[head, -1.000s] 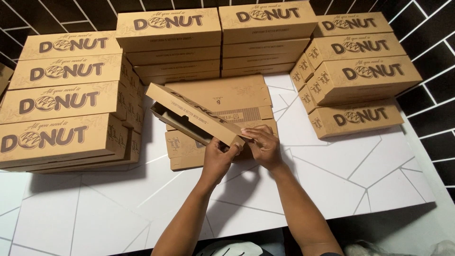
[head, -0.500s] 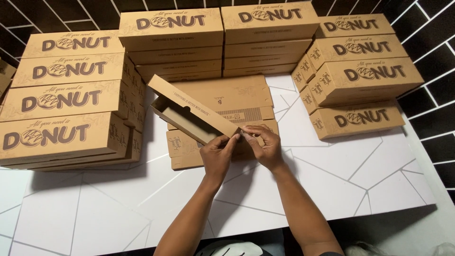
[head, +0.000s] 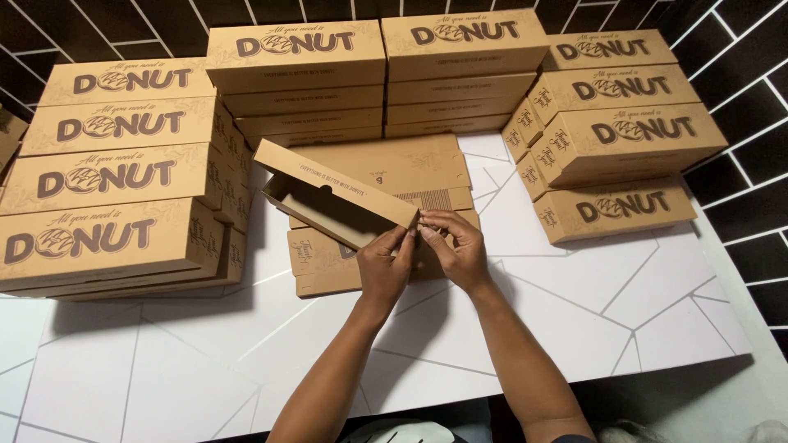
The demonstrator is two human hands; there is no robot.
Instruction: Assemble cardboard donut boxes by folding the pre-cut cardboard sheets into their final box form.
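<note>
Both hands are folding a half-formed brown cardboard box (head: 345, 197) above the white table (head: 574, 312). Left hand (head: 384, 267) and right hand (head: 451, 246) are each pinching its near corner flap; finished box stacks (head: 123, 180) are surrounding them. Tucking judged next.

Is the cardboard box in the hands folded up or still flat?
Partly folded: the cardboard box has one long wall raised, both hands pinching its corner.
</note>
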